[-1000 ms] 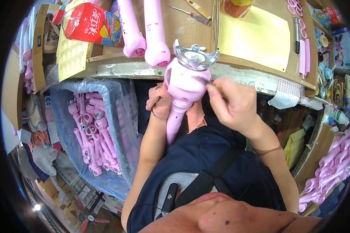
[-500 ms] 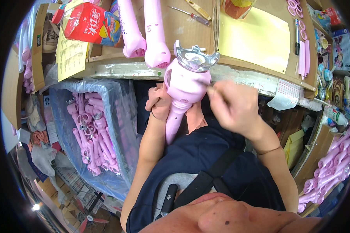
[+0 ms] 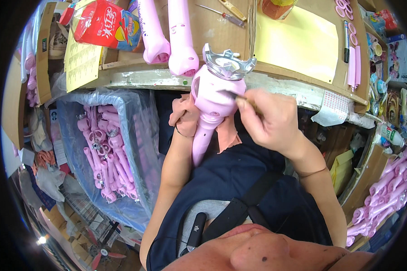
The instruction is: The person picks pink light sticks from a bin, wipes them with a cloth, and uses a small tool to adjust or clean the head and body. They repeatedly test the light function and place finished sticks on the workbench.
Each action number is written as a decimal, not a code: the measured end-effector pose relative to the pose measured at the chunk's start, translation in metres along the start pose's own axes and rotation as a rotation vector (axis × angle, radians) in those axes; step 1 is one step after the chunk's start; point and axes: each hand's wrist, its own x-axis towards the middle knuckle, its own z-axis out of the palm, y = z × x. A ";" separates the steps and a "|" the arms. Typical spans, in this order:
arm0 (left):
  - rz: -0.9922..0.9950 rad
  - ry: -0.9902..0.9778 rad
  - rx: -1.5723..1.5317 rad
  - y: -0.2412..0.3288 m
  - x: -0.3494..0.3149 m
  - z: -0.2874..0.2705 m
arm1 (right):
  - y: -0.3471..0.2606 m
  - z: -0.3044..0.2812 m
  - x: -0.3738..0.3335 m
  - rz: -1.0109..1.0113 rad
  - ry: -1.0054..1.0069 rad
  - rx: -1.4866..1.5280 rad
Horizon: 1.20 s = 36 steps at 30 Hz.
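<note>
A pink toy wand [image 3: 215, 100] with a round head and a silver crown [image 3: 229, 65] stands tilted at the bench edge, its handle running down to my lap. My left hand [image 3: 185, 116] is closed around the left side of the wand's head; most of its fingers are behind it. An orange-pink cloth [image 3: 228, 134] shows behind the wand. With bent fingers, my right hand [image 3: 271, 118] grips a thin dark-tipped tool [image 3: 229, 94], whose tip lies against the right side of the pink head. The tool's exact kind is hard to make out.
Two pink wand handles [image 3: 181, 43], a screwdriver [image 3: 226, 16] and a red drink bottle [image 3: 105, 26] lie on the bench. A yellow sheet [image 3: 296, 47] is at the right. A bin lined with blue plastic [image 3: 144, 149] holds several pink wands; more pink parts [image 3: 384, 194] are stacked far right.
My right hand has shifted slightly and turned, and the dark tool tip now shows at the wand's head. The wand and my left hand have barely moved.
</note>
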 end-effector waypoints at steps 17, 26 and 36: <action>-0.023 -0.020 -0.153 0.007 -0.001 0.001 | 0.016 -0.007 -0.009 0.259 0.063 0.407; 0.011 -0.022 0.017 0.001 -0.001 -0.003 | 0.015 -0.001 -0.021 0.166 0.107 0.359; 0.049 -0.023 0.148 0.000 -0.003 -0.002 | -0.004 -0.004 -0.006 -0.027 0.032 -0.093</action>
